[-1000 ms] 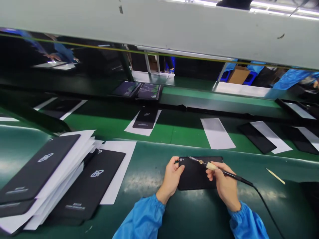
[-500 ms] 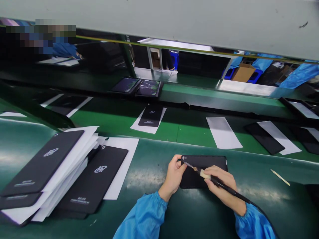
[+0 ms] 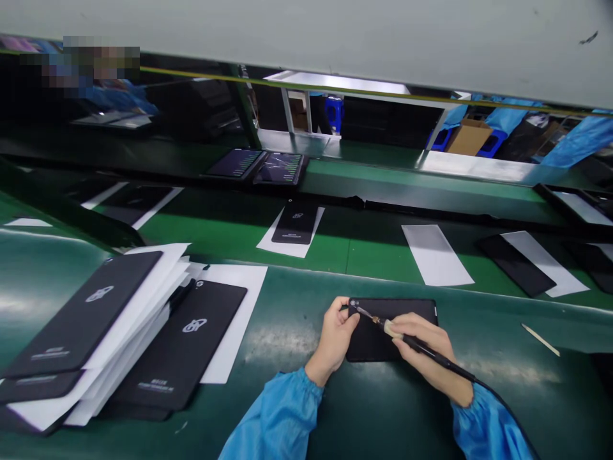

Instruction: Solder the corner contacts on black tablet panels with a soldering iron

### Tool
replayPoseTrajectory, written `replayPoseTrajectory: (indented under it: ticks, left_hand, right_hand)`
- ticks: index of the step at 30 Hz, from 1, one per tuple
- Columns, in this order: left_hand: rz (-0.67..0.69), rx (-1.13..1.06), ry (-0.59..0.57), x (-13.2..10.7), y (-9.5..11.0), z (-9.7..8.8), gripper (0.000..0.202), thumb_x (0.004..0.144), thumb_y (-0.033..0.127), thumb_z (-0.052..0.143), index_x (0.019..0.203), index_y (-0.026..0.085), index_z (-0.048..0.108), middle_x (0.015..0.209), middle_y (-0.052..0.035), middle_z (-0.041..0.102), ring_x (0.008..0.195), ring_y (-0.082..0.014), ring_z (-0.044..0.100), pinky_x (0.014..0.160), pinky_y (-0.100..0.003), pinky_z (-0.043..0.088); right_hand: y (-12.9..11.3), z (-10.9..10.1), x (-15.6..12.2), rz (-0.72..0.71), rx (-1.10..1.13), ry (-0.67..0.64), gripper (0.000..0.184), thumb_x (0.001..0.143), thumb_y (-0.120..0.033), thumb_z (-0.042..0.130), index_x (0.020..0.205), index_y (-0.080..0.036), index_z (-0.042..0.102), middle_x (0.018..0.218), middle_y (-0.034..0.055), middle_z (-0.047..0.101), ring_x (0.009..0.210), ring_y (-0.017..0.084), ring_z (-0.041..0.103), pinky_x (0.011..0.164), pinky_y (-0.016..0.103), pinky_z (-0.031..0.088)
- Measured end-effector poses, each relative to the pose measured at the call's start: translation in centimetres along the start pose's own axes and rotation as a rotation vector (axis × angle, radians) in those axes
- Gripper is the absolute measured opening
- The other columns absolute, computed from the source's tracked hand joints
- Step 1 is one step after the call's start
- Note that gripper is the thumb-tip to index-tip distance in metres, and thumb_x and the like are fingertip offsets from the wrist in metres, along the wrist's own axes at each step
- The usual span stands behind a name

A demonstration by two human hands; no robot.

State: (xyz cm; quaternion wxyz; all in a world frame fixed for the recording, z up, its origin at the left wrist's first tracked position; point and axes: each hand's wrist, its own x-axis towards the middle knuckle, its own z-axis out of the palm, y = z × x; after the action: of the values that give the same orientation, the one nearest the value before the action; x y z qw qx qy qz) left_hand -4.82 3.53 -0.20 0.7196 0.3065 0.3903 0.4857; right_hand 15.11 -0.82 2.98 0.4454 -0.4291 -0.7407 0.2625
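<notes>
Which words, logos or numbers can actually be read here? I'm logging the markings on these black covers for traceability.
None can be read as text.
Top black cover of the left stack: white emblem, small white print below, too blurred.
Cover beside it: same emblem and print, unreadable.
Cover on the belt: emblem and a white line, too small.
Two lit screens: rows of text, too small.
Cover under the hands: only a tiny mark at its corner.

tool tip (image 3: 357, 309) now at tablet corner (image 3: 354, 304)
</notes>
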Motion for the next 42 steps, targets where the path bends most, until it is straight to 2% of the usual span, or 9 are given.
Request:
replayPoseTrajectory:
  ticks: [7,17,32,36,42]
  left_hand:
    - [0.0,0.016,0.007,0.1,-0.3,-0.2,0.036,0.072,0.028,0.078,0.094,0.02,0.052,0.071,0.0008,0.072,0.055,-0.0128,0.065,0.054,-0.02,0.048]
    - [0.006,0.003,-0.004,0.2,-0.2,-0.1,0.034,0.073,0.027,0.078,0.093,0.019,0.051,0.07,-0.0002,0.073,0.055,-0.0132,0.065,0.055,-0.022,0.05]
    - [0.005,0.012,-0.006,0.0,0.0,0.1,0.034,0.072,0.029,0.078,0.092,0.02,0.052,0.071,-0.0008,0.073,0.055,-0.0138,0.066,0.055,-0.022,0.05]
    - [0.001,0.017,-0.002,0.0,-0.1,0.0,0.035,0.072,0.029,0.079,0.092,0.02,0.052,0.071,-0.0011,0.074,0.055,-0.0134,0.065,0.055,-0.021,0.05]
    - [-0.014,0.006,0.005,-0.1,0.3,0.2,0.036,0.071,0.029,0.08,0.092,0.02,0.052,0.07,0.0003,0.073,0.054,-0.0129,0.065,0.055,-0.022,0.05]
  right_hand:
    - [0.4,-0.3,0.2,0.038,0.029,-0.046,0.023,0.089,-0.014,0.064,0.107,-0.024,0.073,0.104,0.0074,0.071,0.097,0.019,0.07,0.085,0.03,0.057]
    - [-0.7,-1.7,1.3,0.061,0.022,-0.037,0.019,0.09,-0.02,0.064,0.105,-0.023,0.075,0.103,0.0088,0.072,0.094,0.02,0.07,0.083,0.031,0.059]
    - [-0.4,-2.0,2.8,0.104,0.043,-0.12,0.018,0.09,-0.021,0.065,0.105,-0.025,0.075,0.104,0.0068,0.072,0.096,0.018,0.07,0.086,0.029,0.057]
    - [-0.8,-1.8,2.8,0.093,0.039,-0.104,0.017,0.09,-0.022,0.064,0.103,-0.024,0.075,0.103,0.0073,0.073,0.095,0.018,0.071,0.086,0.029,0.057]
    - [-0.8,-1.5,1.6,0.131,-0.001,0.022,0.014,0.089,-0.023,0.067,0.1,-0.022,0.074,0.095,0.0058,0.075,0.087,0.019,0.072,0.079,0.029,0.059]
